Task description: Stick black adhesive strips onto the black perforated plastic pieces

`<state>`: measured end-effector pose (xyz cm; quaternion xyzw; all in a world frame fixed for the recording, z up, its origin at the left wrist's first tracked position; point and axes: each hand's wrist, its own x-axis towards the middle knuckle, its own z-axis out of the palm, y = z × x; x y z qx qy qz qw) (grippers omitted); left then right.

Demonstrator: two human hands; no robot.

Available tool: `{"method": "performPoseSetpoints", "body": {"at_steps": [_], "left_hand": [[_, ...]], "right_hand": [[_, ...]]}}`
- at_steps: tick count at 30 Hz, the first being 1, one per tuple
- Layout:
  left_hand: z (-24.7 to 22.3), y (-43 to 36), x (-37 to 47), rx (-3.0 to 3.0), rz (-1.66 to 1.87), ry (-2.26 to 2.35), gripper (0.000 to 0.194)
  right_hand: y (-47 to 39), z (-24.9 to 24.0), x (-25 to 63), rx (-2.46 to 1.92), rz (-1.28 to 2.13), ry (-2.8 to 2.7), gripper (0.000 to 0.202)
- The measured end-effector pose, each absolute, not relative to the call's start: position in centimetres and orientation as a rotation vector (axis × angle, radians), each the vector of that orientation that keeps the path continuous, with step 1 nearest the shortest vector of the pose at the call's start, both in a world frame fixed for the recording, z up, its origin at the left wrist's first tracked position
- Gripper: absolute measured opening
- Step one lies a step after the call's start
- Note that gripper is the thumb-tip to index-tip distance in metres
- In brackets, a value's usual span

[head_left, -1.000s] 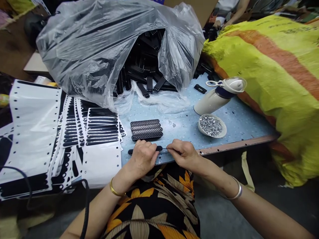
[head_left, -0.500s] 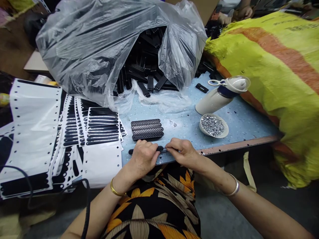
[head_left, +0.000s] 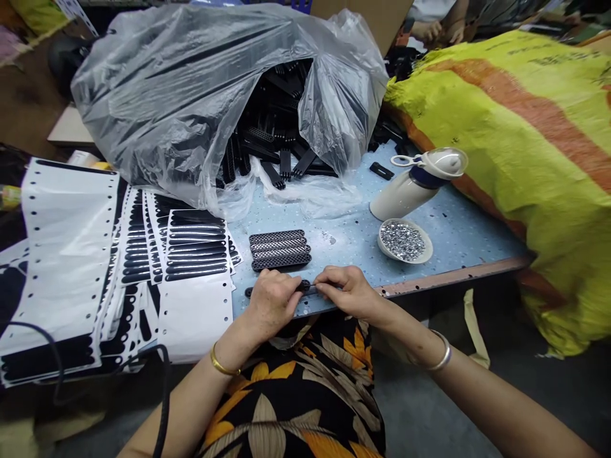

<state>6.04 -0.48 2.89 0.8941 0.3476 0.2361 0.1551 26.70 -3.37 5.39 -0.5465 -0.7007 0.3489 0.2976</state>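
My left hand [head_left: 273, 296] is closed on a black strip [head_left: 304, 285] at the table's front edge; both ends of the strip show past the fingers. Thumb and fingers of my right hand [head_left: 344, 289] pinch something thin and small at the strip's right end, too small to make out. Just behind my left hand lie several black mesh-patterned strips [head_left: 280, 249] side by side. A white bowl [head_left: 424, 256] full of small shiny silver pieces [head_left: 401, 239] stands to the right, with a tilted white bottle [head_left: 403, 194] behind it.
A large clear plastic bag [head_left: 167, 95] of black parts [head_left: 286, 152] covers the back. White sheets with black strips [head_left: 195, 305] lie at left. A yellow sack [head_left: 515, 140] fills the right side. One loose black piece [head_left: 381, 170] lies near the bottle. Another person's hands [head_left: 426, 32] show far back.
The view has shifted slightly. My right hand remains at the strip's right end, its fingertips a little closer to my left hand. Less of the strip's right end shows.
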Motion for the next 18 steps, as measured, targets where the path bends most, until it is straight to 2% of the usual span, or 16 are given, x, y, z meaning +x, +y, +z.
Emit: {"method": "performPoseSetpoints", "body": {"at_steps": [6,11,14,16,18], "left_hand": [[3.1,-0.5,6.2,2.548,0.732,1.007,0.008],[2.8,-0.5,6.3,2.539,0.801,1.008,0.007],[2.9,-0.5,6.3,2.530,0.765,1.011,0.007],[3.0,-0.5,6.2,2.524,0.707,1.005,0.008],[3.2,-0.5,6.2,2.523,0.650,1.015,0.009]], "right_hand": [[-3.5,3.9,29.7,-1.585,0.860,-1.801,0.023],[-2.0,2.1,33.1,-1.859,0.127,-1.906,0.034],[-2.0,2.7,33.5,-1.900,-0.137,-1.970,0.031],[-2.6,3.7,32.4,-1.834,-0.135,-1.954,0.024],[-3.5,4.6,30.4,-1.741,0.089,-1.932,0.022]]}}
